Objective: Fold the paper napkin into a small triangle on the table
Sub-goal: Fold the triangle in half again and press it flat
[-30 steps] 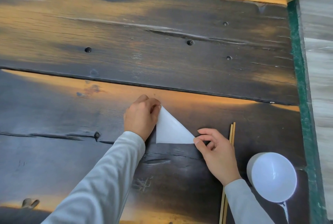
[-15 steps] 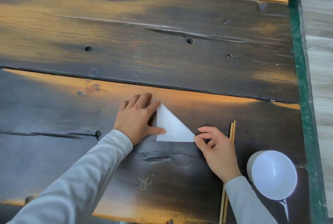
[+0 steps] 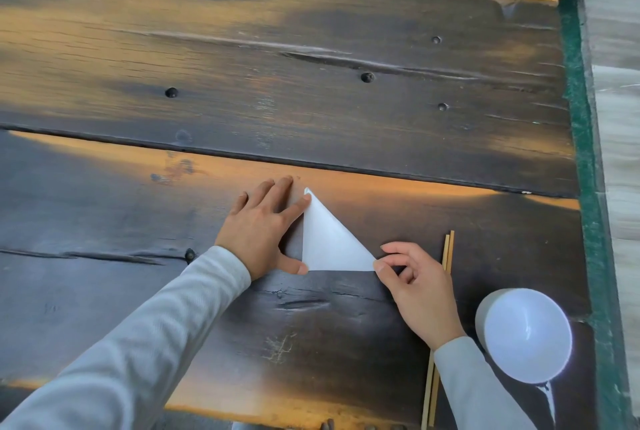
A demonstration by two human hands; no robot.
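A white paper napkin point(image 3: 327, 242) lies flat on the dark wooden table point(image 3: 311, 90), folded into a small triangle with its point away from me. My left hand point(image 3: 263, 232) rests flat on the wood at the napkin's left edge, fingers spread, index tip at the top corner and thumb tip at the lower left corner. My right hand point(image 3: 412, 286) has its fingers curled and pinches the napkin's lower right corner between thumb and index finger.
A pair of wooden chopsticks point(image 3: 440, 319) lies just right of my right hand, partly under the wrist. A white bowl point(image 3: 524, 334) stands at the near right. The table's green right edge point(image 3: 585, 152) borders a pale floor.
My left hand has gone from a fist pressing the napkin's top corner to a flat spread hand along its left edge. The right hand has kept its pinch on the right corner.
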